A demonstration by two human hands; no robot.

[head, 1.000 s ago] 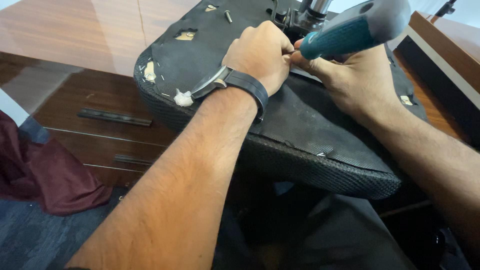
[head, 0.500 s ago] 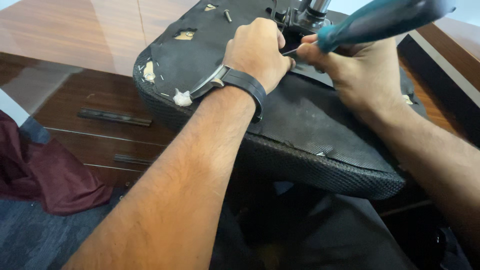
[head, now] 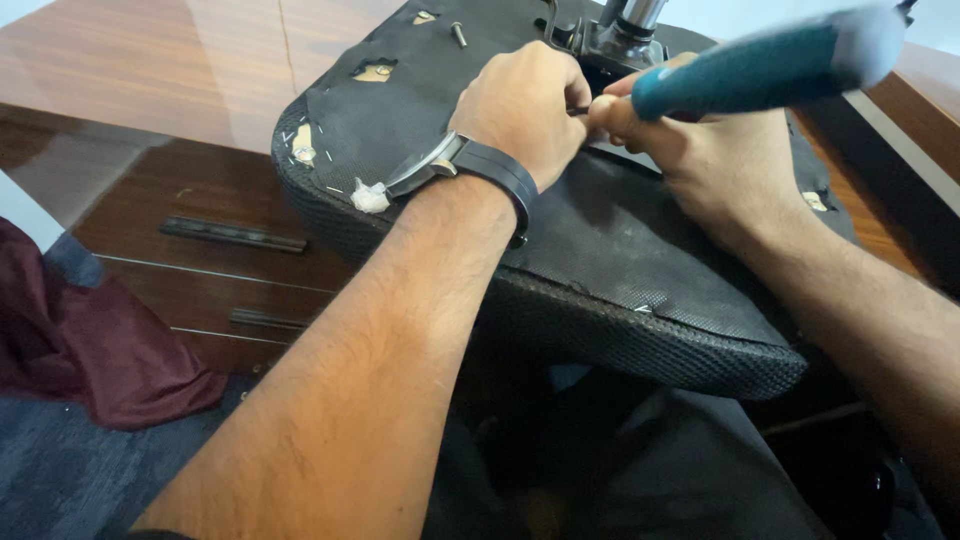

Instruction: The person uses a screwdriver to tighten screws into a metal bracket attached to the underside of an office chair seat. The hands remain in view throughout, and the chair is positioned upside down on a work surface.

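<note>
Head view: an upturned chair seat [head: 620, 250] fills the centre, resting on a wooden desk [head: 150, 90]. The left hand [head: 525, 110] is curled closed, pinching something small by the metal mechanism [head: 620, 35] at upper centre. The right hand [head: 720, 165] clamps a teal-handled tool [head: 760, 70]. The seat looks bulky and stiff, best held by its padded rim.

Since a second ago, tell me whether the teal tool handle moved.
Yes. The teal tool handle in the right hand has tipped flatter and risen, judged against the metal post on the seat.
</note>
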